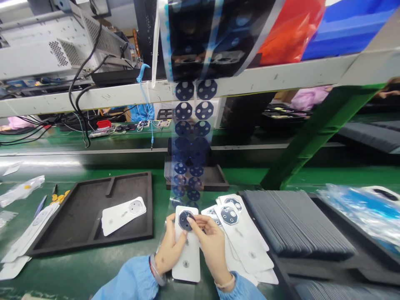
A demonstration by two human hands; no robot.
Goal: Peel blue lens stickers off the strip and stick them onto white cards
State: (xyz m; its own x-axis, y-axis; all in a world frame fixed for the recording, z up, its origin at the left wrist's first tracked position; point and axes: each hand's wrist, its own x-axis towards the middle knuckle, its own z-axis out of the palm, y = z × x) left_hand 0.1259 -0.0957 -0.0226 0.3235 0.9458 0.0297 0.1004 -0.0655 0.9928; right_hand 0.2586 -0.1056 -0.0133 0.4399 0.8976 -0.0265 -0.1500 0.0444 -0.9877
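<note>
A white phone back cover point(186, 258) lies upright in front of me, gripped along its left edge by my left hand point(171, 250). My right hand point(211, 239) has thumb and index finger on a dark round sticker with holes point(184, 219), which sits over the camera area at the cover's top. Whether the sticker is fully stuck down I cannot tell. Close by on the right is a fanned pile of white covers point(250, 250), several with similar dark stickers. Behind the held cover hangs a clear strip point(191, 146) carrying two columns of these stickers.
A black tray point(121, 187) with white covers point(121, 214) stands left; more covers point(29, 233) lie beyond it. Rows of thin grey sheets point(296, 221) fill a right-hand tray. A green post point(325, 129) and white shelf beam point(281, 77) stand ahead, with dangling cables point(78, 96).
</note>
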